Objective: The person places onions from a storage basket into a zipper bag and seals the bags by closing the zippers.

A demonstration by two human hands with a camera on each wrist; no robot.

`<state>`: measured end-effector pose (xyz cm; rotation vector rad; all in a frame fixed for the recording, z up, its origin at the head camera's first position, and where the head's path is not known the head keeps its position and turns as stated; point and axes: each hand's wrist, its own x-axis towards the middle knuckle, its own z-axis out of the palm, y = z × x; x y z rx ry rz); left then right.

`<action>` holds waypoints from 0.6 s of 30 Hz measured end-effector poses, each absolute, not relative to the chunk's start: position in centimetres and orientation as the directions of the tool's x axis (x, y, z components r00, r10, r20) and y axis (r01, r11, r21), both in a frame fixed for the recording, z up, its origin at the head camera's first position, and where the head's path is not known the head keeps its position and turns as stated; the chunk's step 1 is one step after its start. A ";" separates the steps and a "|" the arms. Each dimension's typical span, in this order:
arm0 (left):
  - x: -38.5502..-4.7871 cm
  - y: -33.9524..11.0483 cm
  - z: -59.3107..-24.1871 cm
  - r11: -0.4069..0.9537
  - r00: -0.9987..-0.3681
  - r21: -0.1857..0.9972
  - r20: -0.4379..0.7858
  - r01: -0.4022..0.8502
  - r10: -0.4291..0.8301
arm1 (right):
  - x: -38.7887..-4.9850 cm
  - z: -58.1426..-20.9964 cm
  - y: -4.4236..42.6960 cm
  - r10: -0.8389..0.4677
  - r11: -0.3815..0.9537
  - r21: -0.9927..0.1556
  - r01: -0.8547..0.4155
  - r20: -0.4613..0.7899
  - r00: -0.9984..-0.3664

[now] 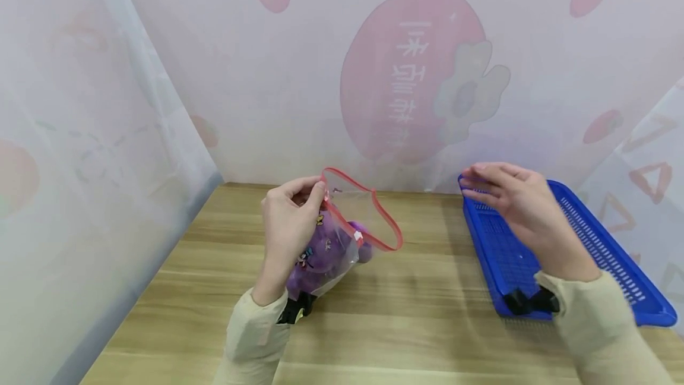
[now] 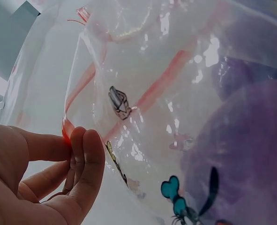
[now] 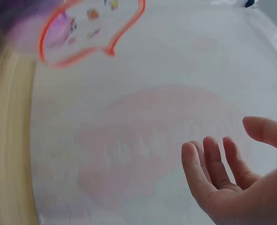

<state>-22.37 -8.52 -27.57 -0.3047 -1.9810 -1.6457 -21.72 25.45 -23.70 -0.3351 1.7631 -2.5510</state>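
Observation:
A clear zip bag with a red zip edge stands on the table, its mouth spread wide. Inside it sit purple rounded things, whose exact kind I cannot make out through the printed plastic. My left hand pinches the bag's red rim between thumb and fingers, which the left wrist view also shows. Apart from the bag, my right hand is raised over the left side of a blue plastic basket. Its fingers are loosely bent and hold nothing, as the right wrist view confirms.
The wood-grain table carries the bag left of centre and the basket at the right. A pale printed sheet hangs behind the table and along both sides. Each wrist wears a black strap.

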 end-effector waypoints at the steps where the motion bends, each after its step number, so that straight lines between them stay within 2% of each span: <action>1: -22.4 -8.5 -27.6 0.228 -0.829 0.838 0.535 0.495 -0.165 | -22.1 -23.5 26.3 -0.133 -0.348 -0.933 -0.092 0.147 -0.980; 3: -22.4 -8.5 -27.6 0.232 -0.828 0.838 0.535 0.495 -0.167 | -23.0 -23.2 28.3 -0.129 -0.327 -0.943 -0.058 0.105 -0.986; 7: -22.5 -8.6 -27.6 0.233 -0.825 0.834 0.540 0.500 -0.167 | -25.6 -23.3 32.7 -0.157 -0.396 -0.914 0.087 -0.026 -0.987; 11: -22.7 -8.6 -27.6 0.225 -0.824 0.835 0.541 0.503 -0.166 | -28.0 -24.3 36.9 -0.188 -0.478 -0.830 0.287 -0.223 -0.957; 14: -22.7 -8.7 -27.6 0.227 -0.822 0.834 0.543 0.503 -0.170 | -29.4 -25.1 39.4 -0.169 -0.443 -0.817 0.369 -0.328 -0.929; 18: -22.6 -9.0 -27.7 0.237 -0.823 0.834 0.541 0.498 -0.174 | -30.5 -26.0 41.9 -0.121 -0.320 -0.855 0.409 -0.392 -0.912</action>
